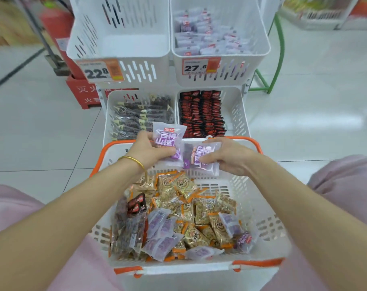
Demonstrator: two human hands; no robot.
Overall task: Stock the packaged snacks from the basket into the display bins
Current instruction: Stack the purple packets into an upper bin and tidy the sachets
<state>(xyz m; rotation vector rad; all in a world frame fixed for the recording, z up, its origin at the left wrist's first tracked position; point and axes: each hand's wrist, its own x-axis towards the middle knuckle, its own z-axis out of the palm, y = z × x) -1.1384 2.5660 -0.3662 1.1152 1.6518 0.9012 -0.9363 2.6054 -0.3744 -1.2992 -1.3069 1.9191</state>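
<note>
Purple snack packets, two. Left hand [151,151] pinches upright packet [168,136]; right hand [227,157] grips sideways packet [200,159]. Both are held over the basket [262,223], probably destined for the matching upper-right bin [220,79]. Mixed snacks remain in the basket.

I record bright, even overhead light with soft glare patches on the tiled floor [325,120], faint shadows only, marked wide-angle bending at the edges, and blur on the upper bins [140,72] and far shelving [316,15].
</note>
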